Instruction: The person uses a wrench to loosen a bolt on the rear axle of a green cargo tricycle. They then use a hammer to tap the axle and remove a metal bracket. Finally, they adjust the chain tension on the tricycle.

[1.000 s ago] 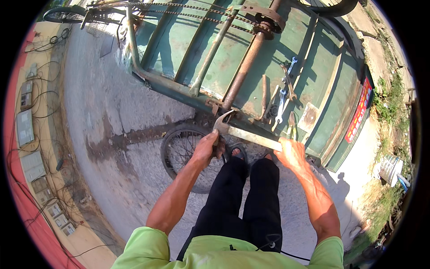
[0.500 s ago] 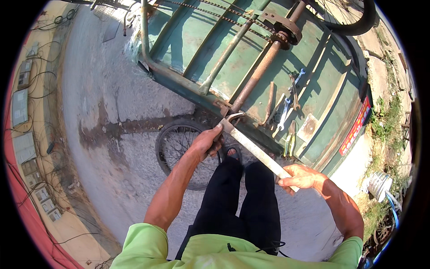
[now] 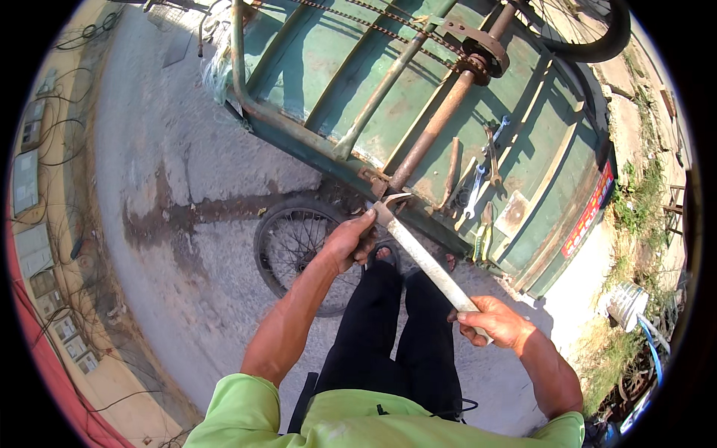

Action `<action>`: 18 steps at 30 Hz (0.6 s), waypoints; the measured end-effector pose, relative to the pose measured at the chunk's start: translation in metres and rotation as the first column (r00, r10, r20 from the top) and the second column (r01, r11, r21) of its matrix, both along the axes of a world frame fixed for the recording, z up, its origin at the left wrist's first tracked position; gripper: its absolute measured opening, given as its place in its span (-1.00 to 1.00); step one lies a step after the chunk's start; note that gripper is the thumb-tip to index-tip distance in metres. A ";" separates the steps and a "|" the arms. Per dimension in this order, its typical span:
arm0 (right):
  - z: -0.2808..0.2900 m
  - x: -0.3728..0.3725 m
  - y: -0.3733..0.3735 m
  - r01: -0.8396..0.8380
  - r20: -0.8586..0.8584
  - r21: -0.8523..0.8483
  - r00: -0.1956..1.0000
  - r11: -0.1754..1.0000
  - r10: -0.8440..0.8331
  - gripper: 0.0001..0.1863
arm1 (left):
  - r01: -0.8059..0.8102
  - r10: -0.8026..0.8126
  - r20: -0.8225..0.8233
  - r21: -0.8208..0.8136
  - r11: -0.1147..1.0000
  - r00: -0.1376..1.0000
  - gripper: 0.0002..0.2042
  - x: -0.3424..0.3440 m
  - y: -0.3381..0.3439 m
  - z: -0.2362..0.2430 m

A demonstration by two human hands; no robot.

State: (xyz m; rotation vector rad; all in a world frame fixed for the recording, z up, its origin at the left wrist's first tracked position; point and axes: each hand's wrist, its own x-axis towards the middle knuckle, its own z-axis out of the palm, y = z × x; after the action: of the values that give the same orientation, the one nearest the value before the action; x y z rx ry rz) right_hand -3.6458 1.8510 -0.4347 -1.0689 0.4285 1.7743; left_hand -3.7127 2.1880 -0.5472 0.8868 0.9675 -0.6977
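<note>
Right hand (image 3: 494, 322): bare, fingers and thumb closed round the lower handle of a long claw hammer with a pale, straight shaft (image 3: 427, 260).

Left hand (image 3: 349, 243): bare, fingers curled inward, thumb tip against the hammer's head; whether they grip the head or something beneath it cannot be told.

Hammer: slanting between the two hands above the legs, head up and to the left, claw near the edge of a ribbed, green-painted metal cart panel (image 3: 336, 89).

Beside the head: a rusty round steel axle (image 3: 437, 127), crossing the panel and carrying a brown sprocket hub (image 3: 484, 56) with a rusty drive chain (image 3: 373, 31).

On the panel, right of the axle: a slim brown bar (image 3: 452, 170); a silver open-ended wrench (image 3: 471, 196); a rust-brown wrench (image 3: 493, 160); pliers with yellow-green handles (image 3: 484, 237).

Below the left hand: a spoked wheel with black tyre (image 3: 302, 265), lying on grey pavement (image 3: 172, 299).

Far right: a whitish bucket (image 3: 626, 305), near grass (image 3: 612, 366).
</note>
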 end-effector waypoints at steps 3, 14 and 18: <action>-0.002 -0.005 0.000 -0.094 0.114 -0.033 0.989 0.995 0.097 -0.72 | -0.246 0.247 0.005 0.079 0.966 0.969 -0.54 -0.003 -0.030 0.007; -0.016 -0.076 0.004 -0.384 0.737 -0.127 0.581 0.914 0.346 -0.73 | -0.401 0.450 0.083 -0.332 0.854 0.889 -0.56 -0.051 -0.088 0.059; -0.026 -0.063 0.037 -0.407 0.856 -0.086 0.437 0.909 0.276 -0.65 | -0.613 0.631 0.116 -0.157 0.774 0.767 -0.83 -0.044 -0.092 0.047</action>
State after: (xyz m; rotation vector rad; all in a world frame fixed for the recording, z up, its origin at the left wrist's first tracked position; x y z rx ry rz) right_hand -3.7089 1.8881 -0.4608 -1.8704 -0.5855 1.3066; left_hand -3.7571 2.0964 -0.5006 0.4590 0.9887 -0.0953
